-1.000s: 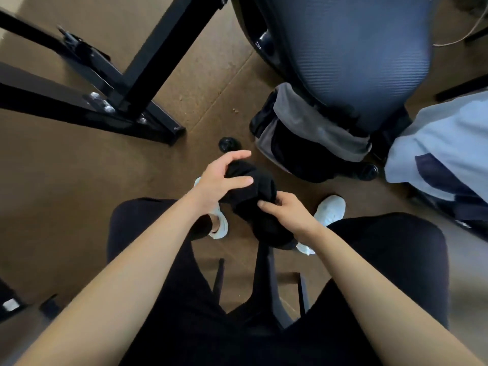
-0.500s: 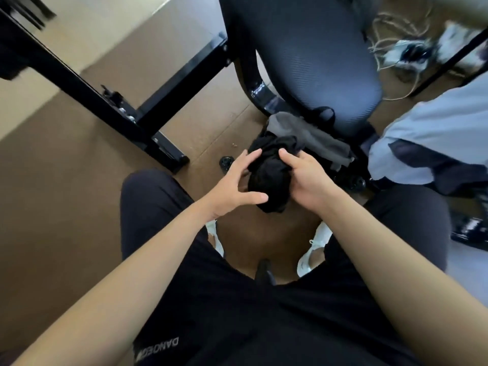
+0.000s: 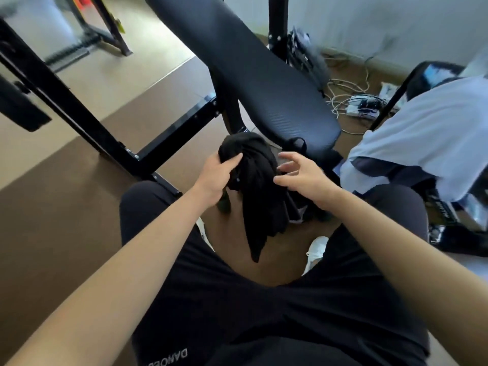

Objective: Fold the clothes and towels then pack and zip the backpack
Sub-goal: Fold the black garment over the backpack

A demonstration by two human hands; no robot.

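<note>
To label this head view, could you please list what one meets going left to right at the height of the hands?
Black frame leg → left hand → black garment → right hand → light blue cloth.
</note>
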